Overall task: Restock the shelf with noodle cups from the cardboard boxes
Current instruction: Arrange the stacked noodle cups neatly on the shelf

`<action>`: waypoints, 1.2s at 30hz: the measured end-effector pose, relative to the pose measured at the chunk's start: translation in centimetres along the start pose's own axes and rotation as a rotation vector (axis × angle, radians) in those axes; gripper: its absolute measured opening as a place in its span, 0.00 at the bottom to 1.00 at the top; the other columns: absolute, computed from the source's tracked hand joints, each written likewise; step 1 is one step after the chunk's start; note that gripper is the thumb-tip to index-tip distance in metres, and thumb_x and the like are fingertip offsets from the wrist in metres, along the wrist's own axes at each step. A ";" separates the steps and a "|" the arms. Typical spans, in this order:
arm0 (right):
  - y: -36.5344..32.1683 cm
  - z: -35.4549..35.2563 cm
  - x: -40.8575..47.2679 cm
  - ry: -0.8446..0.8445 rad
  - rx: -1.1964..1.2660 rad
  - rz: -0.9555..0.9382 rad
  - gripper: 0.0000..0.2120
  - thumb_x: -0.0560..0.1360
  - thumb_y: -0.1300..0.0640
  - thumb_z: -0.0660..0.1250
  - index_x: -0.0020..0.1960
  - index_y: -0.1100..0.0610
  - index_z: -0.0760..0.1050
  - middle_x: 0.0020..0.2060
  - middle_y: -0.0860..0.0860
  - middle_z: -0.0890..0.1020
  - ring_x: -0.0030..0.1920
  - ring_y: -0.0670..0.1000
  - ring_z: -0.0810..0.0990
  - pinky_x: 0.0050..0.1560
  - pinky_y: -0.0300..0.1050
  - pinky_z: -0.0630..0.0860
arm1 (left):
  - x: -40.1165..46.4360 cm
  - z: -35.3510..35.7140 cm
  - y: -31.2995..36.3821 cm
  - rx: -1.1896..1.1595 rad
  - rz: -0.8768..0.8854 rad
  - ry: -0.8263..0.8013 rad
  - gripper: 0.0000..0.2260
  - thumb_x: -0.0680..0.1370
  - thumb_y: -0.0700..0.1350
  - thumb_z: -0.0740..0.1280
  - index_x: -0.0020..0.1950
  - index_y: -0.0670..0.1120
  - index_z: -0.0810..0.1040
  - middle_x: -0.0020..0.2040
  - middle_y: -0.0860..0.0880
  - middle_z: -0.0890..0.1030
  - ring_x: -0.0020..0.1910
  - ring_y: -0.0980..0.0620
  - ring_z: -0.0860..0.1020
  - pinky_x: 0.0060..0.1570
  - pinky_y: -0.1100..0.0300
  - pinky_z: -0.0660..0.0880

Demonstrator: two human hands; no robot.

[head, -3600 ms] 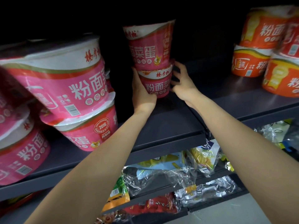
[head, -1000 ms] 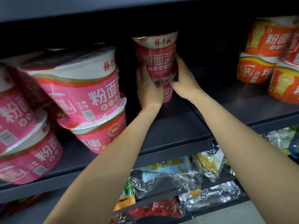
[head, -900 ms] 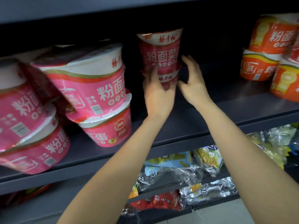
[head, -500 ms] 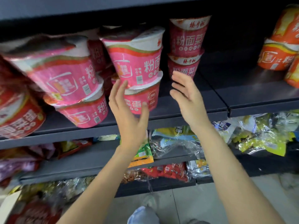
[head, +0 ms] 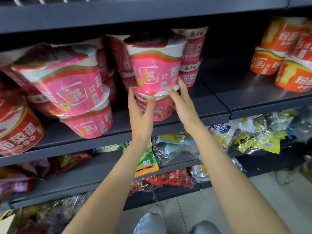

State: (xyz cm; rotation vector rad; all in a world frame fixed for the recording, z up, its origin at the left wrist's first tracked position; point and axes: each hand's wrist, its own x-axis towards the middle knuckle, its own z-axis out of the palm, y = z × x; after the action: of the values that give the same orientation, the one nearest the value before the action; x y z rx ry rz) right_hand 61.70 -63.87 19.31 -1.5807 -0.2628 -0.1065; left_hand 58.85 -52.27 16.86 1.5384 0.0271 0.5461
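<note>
A stack of two pink noodle cups stands at the front middle of the grey shelf (head: 212, 103): an upper cup (head: 155, 70) on a lower cup (head: 162, 109). My left hand (head: 141, 114) is against the lower cup's left side, fingers up and thumb across its front. My right hand (head: 183, 102) is at its right side with fingers spread. Neither hand is closed around the cup. Behind and to the right stands another two-cup pink stack (head: 191, 53), free of both hands.
More pink cup stacks (head: 67, 86) and red cups (head: 16, 130) fill the shelf's left part. Orange cups (head: 295, 76) stand at the right, with bare shelf between them and the pink ones. Snack bags (head: 175, 149) lie on lower shelves. A shelf board (head: 152, 12) runs overhead.
Both hands let go of the rear two-cup stack, drew back open, then moved onto the lower cup of the front stack. The view has pulled back and tilted down.
</note>
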 end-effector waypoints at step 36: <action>1.8 -9.5 0.8 0.414 -0.004 0.046 0.19 0.81 0.43 0.53 0.70 0.48 0.67 0.59 0.40 0.76 0.60 0.41 0.74 0.66 0.51 0.72 | 3.9 8.0 -1.2 -0.012 -0.168 -0.346 0.23 0.81 0.54 0.58 0.76 0.53 0.63 0.73 0.55 0.68 0.70 0.58 0.67 0.71 0.56 0.62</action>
State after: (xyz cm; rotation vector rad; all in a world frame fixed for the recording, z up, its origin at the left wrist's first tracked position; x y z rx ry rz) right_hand 63.83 -73.24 18.08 -1.5289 0.0972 -0.3928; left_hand 65.49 -58.34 17.37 1.5839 -0.1119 0.1424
